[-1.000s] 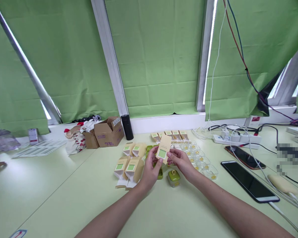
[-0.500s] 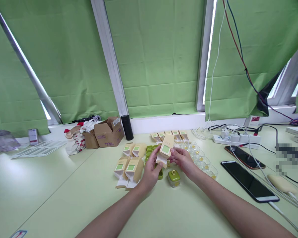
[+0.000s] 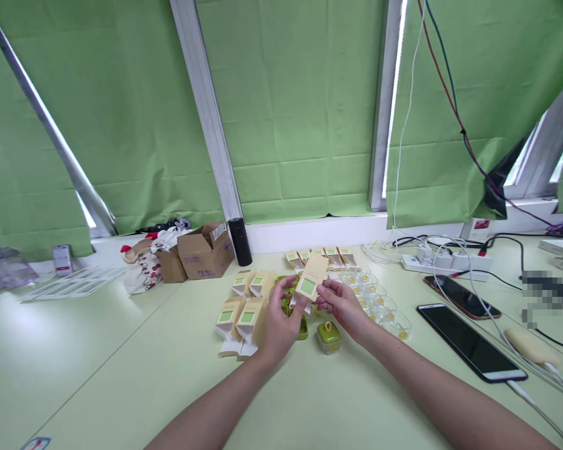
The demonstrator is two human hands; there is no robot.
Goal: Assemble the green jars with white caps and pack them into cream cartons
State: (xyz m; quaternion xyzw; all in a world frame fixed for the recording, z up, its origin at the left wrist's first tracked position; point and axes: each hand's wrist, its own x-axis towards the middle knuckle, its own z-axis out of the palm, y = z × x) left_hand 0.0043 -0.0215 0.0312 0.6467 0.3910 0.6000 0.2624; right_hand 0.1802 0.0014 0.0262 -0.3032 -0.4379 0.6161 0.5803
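Between them, my left hand (image 3: 284, 315) and my right hand (image 3: 340, 303) hold a small kraft-paper box (image 3: 312, 275) with a green window, tilted above the table. My left fingers wrap its left side and lower end; my right fingers pinch its lower right edge. A clear container with a green lid (image 3: 329, 334) and a loop on top stands just below my hands. Green lids (image 3: 302, 329) lie partly hidden behind my left hand. To the left stand several similar paper boxes (image 3: 251, 317), their lower flaps open. Clear containers (image 3: 380, 301) sit in rows on the right.
Folded paper boxes (image 3: 341, 257) lie in a row at the back. Farther left are a cardboard box (image 3: 206, 251) and a black cylinder (image 3: 240, 242). Two phones, one a large black phone (image 3: 471, 342), white cables and a power strip (image 3: 431, 262) occupy the right.
The held paper box has shifted slightly left and tilted, and its white flap is now more covered by my left thumb. My right fingers moved down along its edge.
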